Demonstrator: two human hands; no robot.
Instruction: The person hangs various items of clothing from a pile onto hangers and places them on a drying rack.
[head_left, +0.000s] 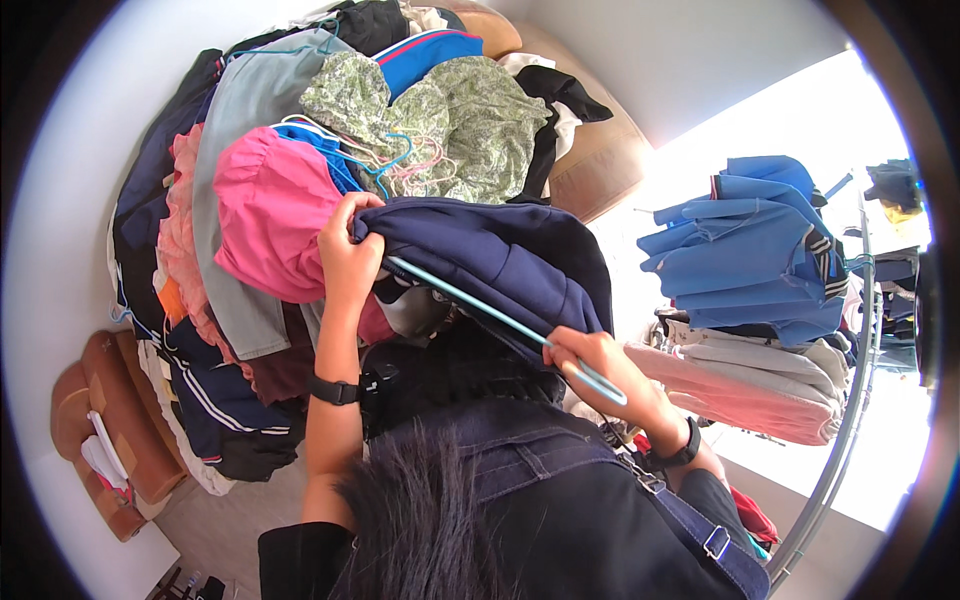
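Observation:
A navy garment (495, 240) with a dark zip edge stretches in front of me. Gripped in my left hand (352, 244) is its upper left end. My right hand (589, 360) holds a light-blue clothes hanger (472, 298), whose long bar runs along the garment's zip edge. The bar's far end reaches the cloth beside my left hand, and part of the hanger is hidden there. Just left of my left hand lies a bright pink garment (270, 214). Behind the navy cloth is a green-and-white patterned garment (480, 120) with several loose hangers (405, 161) on it.
Clothes are heaped over a brown sofa (600, 150), among them grey trousers (247, 187) and a blue garment (435, 56). On the right, blue school-style tops (750, 247) and a pink-and-grey garment (757, 375) hang by a metal rail (862, 352). A brown armrest (127, 412) stands lower left.

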